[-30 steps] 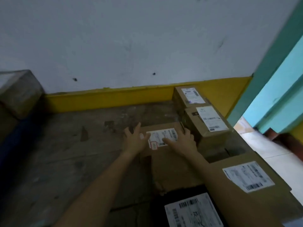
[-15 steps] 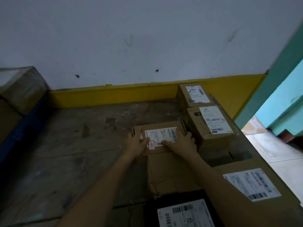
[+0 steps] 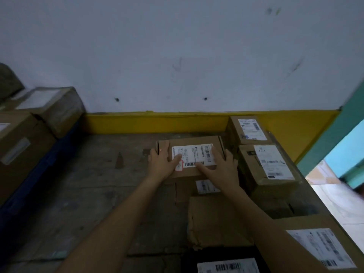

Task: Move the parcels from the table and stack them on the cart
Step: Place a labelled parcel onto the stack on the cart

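Left hand (image 3: pixel 162 163) and right hand (image 3: pixel 224 168) clasp the labelled parcel (image 3: pixel 194 141).

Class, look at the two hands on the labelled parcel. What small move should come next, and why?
Probably lift the labelled parcel straight up. The left hand and right hand each grip a side, thumbs on top, so the grip looks set; a neighbouring parcel stands close at its right, so rising first should avoid a snag.
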A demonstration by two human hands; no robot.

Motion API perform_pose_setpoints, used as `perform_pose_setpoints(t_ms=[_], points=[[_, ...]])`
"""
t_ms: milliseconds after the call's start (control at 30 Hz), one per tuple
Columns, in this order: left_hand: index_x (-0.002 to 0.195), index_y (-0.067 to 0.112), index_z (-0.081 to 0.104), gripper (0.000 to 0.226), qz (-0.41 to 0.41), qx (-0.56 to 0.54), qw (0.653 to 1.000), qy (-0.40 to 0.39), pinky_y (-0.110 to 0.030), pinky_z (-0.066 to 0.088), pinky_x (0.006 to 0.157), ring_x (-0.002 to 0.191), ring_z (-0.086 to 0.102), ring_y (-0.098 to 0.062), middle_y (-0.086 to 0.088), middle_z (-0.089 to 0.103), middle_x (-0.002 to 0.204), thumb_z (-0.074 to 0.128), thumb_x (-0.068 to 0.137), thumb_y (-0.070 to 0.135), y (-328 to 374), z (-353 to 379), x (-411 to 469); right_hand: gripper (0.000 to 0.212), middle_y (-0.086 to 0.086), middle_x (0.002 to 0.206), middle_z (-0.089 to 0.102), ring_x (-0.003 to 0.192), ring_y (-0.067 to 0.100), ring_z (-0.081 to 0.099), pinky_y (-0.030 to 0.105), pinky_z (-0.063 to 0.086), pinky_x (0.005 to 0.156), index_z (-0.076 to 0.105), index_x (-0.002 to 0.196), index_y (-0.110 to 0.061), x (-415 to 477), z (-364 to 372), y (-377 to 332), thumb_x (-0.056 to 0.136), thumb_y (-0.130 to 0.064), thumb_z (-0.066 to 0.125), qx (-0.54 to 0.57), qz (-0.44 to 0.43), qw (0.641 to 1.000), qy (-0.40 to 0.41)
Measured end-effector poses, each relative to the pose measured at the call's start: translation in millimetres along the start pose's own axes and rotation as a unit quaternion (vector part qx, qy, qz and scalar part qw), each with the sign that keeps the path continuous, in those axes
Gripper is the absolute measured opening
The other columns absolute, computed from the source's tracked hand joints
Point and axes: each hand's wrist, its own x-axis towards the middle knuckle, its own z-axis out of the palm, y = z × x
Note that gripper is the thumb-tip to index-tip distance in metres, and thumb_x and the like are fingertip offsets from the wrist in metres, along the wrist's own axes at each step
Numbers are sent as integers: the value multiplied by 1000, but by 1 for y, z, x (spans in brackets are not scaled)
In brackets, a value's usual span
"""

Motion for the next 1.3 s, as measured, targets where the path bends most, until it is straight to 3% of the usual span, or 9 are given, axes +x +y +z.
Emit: perform_pose_setpoints(t_ms=[167, 467, 700, 933, 1067, 1167, 1300], points=[[148, 30, 18, 75, 7, 19, 998, 54, -46, 29, 107, 135, 22, -38, -18, 25, 144, 53, 86, 54, -10, -59, -8, 77, 1, 155, 11, 140, 30, 8, 49, 26, 109, 27, 145, -30, -13, -1, -42, 81, -56, 60, 82, -64, 994, 22], [147, 29, 18, 74, 26, 24, 994, 105, -47, 28, 109, 134, 24, -37, -20, 27, 144, 52, 87, 54, -61, -196, -65, 78, 5, 155, 16, 138, 30, 14, 43, 26, 108, 29, 146, -25, -83, 12, -169, 81, -53, 62, 91, -141, 984, 53], [140, 24, 32, 66, 93, 41, 984, 149, -44, 37, 104, 127, 38, -33, -14, 44, 137, 58, 84, 50, -104, -324, -134, 75, 4, 154, 20, 139, 28, 15, 46, 25, 111, 34, 144, -26, -171, 25, -277, 80, -52, 63, 147, -162, 971, 97], [134, 23, 40, 61, 95, 11, 978, 187, -42, 40, 103, 123, 44, -27, -11, 39, 139, 65, 82, 43, -155, -407, -167, 77, 7, 151, 23, 137, 28, 18, 44, 26, 110, 33, 144, -26, -209, 53, -363, 79, -54, 63, 143, -194, 967, 87], [126, 27, 45, 53, 64, -42, 973, 219, -33, 43, 92, 114, 47, -27, -9, 30, 133, 67, 80, 43, -187, -436, -158, 76, 8, 150, 23, 136, 30, 19, 41, 26, 109, 34, 143, -24, -207, 73, -405, 80, -54, 62, 144, -213, 964, 64], [124, 28, 47, 51, 48, -38, 972, 228, -25, 36, 83, 107, 47, -21, -7, 34, 128, 68, 80, 44, -215, -456, -148, 76, 8, 150, 23, 136, 30, 19, 41, 26, 108, 32, 144, -24, -207, 96, -432, 80, -53, 62, 145, -221, 963, 42], [127, 26, 49, 56, 25, -17, 967, 253, -25, 36, 84, 107, 49, -20, -10, 40, 132, 69, 78, 45, -251, -488, -135, 78, 8, 152, 22, 137, 32, 18, 43, 23, 110, 30, 145, -26, -205, 126, -472, 80, -55, 61, 144, -230, 963, 12]])
